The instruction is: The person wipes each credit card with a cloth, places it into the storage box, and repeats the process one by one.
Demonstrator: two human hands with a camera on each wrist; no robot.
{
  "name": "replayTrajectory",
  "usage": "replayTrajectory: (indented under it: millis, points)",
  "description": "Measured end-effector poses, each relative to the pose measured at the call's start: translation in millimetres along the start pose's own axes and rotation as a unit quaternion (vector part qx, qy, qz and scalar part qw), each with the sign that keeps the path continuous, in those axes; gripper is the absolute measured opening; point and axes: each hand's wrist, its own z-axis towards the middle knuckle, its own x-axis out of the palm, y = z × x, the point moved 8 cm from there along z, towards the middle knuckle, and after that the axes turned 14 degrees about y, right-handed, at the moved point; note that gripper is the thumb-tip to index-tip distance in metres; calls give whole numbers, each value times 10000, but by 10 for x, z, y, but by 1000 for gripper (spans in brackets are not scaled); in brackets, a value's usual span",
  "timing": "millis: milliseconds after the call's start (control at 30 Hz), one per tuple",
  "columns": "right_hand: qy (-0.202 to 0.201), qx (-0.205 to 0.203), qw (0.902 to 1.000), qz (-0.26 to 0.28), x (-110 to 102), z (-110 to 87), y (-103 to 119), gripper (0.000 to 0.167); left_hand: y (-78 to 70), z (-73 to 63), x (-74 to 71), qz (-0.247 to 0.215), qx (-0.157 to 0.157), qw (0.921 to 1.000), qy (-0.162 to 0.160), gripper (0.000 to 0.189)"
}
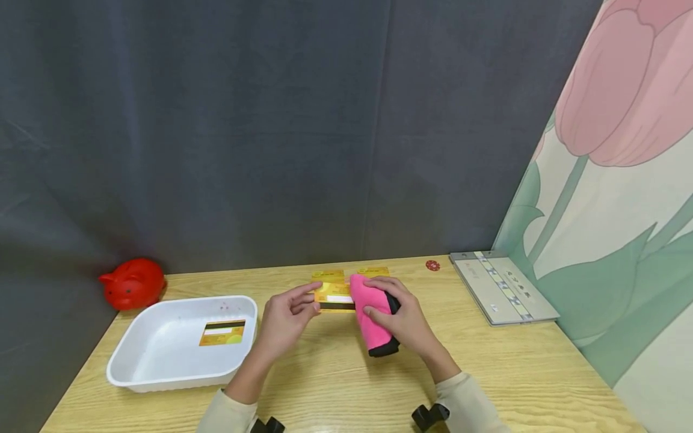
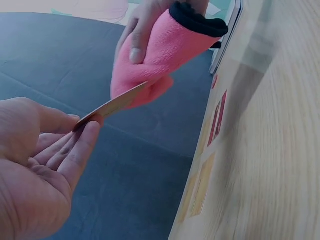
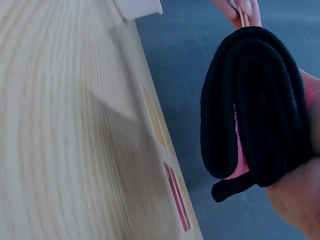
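Observation:
Between thumb and fingers, my left hand (image 1: pixel 288 317) pinches a yellow-orange card (image 1: pixel 334 299) with a dark stripe, held up above the table. My right hand (image 1: pixel 399 313) grips a folded pink cloth (image 1: pixel 370 313) with black edging, its layers showing in the right wrist view as a thick black-edged fold (image 3: pixel 255 105). The card's right end meets the cloth; in the left wrist view the card (image 2: pixel 112 106) is seen nearly edge-on against the pink cloth (image 2: pixel 155 55). Whether the card presses or only touches it, I cannot tell.
A white tray (image 1: pixel 178 304) on the left has another striped card (image 1: pixel 222 332) in it. Behind it sits a red piggy bank (image 1: pixel 133 284). Two yellow cards (image 1: pixel 328 276) and a red chip (image 1: pixel 432 265) lie at the table's back. A grey album (image 1: pixel 503 287) rests at right.

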Motion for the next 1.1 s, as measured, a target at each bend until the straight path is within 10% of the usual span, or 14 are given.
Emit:
replayTrajectory:
  millis: [533, 1100]
  points:
    - [-444, 257, 9986, 111, -405, -59, -46, 49, 25, -132, -389, -78, -105, 9998, 179, 40]
    - [-457, 219, 9986, 174, -449, -76, -8, 49, 229, -720, -1489, 732, -618, 9909, -946, 41]
